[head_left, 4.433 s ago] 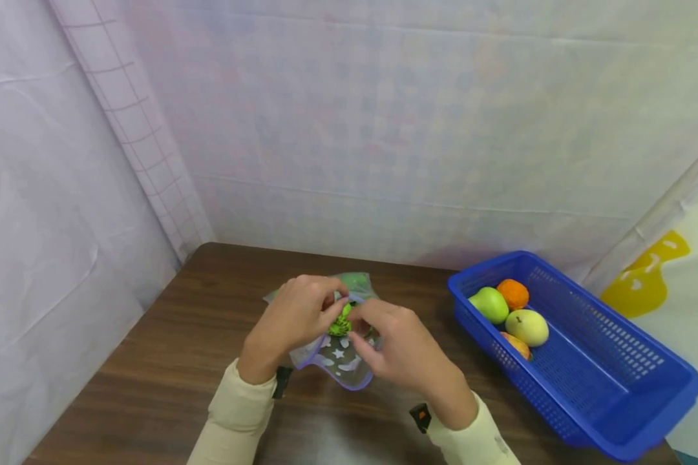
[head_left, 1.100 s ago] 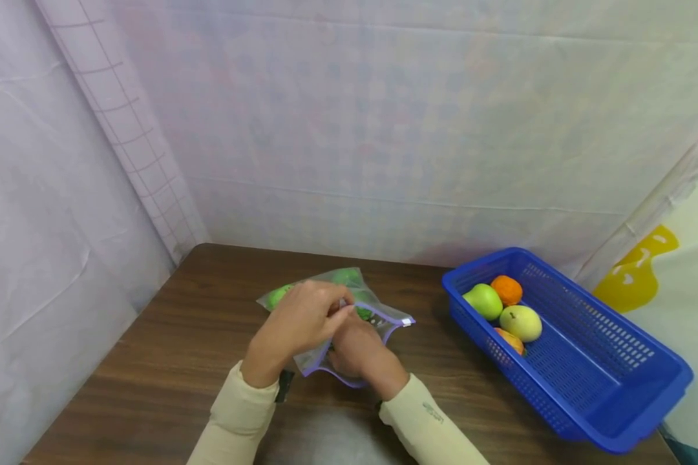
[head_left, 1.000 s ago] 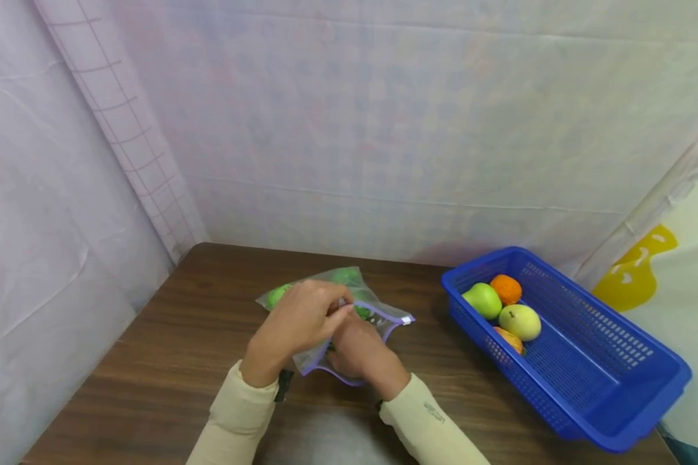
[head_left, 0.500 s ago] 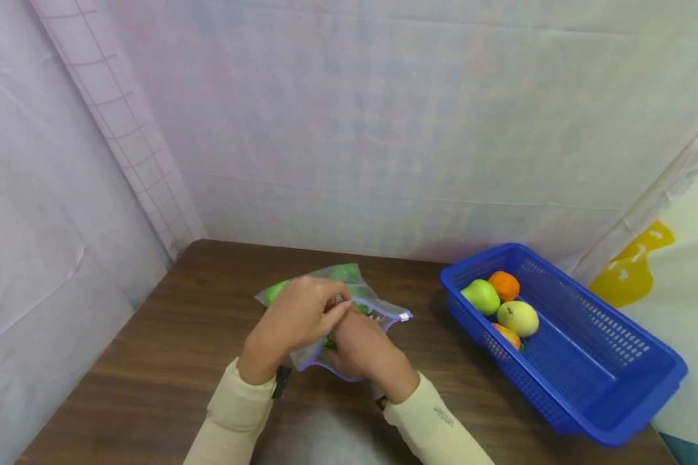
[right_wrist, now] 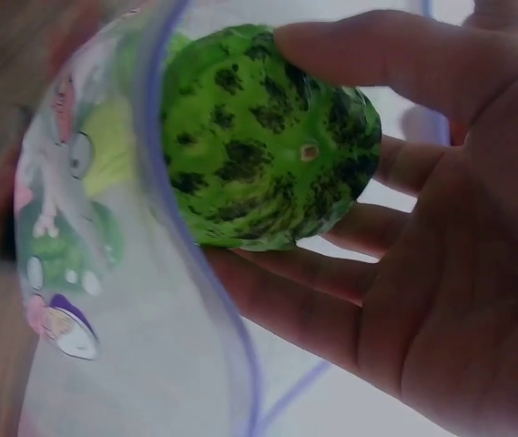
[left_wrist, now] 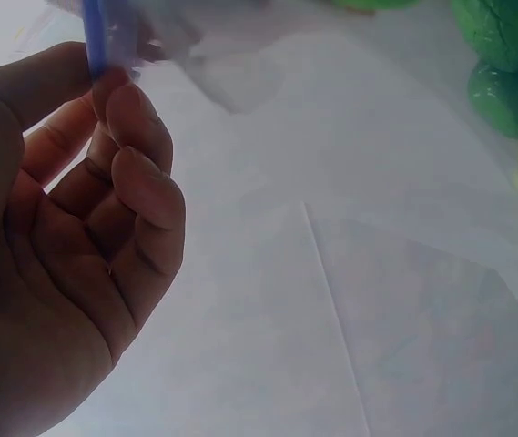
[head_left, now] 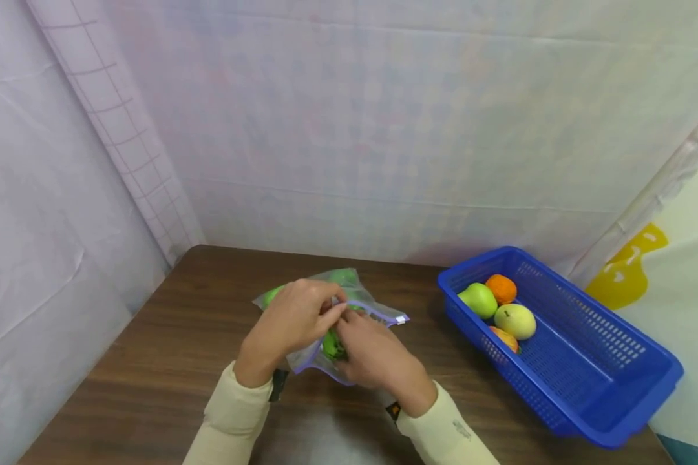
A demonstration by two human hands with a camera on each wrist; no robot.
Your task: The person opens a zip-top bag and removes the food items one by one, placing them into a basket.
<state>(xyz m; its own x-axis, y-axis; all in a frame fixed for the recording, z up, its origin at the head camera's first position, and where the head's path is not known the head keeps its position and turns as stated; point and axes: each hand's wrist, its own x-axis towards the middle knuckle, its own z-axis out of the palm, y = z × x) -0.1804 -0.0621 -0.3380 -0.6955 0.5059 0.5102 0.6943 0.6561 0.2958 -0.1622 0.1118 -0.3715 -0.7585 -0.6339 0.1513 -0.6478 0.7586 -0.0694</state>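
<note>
In the head view my left hand [head_left: 293,316] is at the far rim of a clear zip bag [head_left: 377,309] with a purple zip edge. The left wrist view shows the thumb and forefinger pinching that purple edge [left_wrist: 97,36], the other fingers loosely curled. My right hand [head_left: 378,352] is at the bag's mouth. Its thumb lies on a green, dark-blotched custard apple [right_wrist: 259,137] while the fingers curl behind it. Part of the fruit is hidden behind the bag's rim in the right wrist view. Green pieces [left_wrist: 504,55] show through the bag's plastic.
On the right of the dark wooden table [head_left: 151,361] stands a blue basket [head_left: 605,342]. In it lie a green fruit [head_left: 478,300], an orange [head_left: 501,289], a pale yellow round fruit [head_left: 515,321] and an orange-yellow fruit [head_left: 503,338]. White cloth [head_left: 384,129] hangs behind.
My right hand has drawn back toward the right from deeper in the bag, and more of the custard apple shows at the mouth. My left hand keeps its pinch on the rim.
</note>
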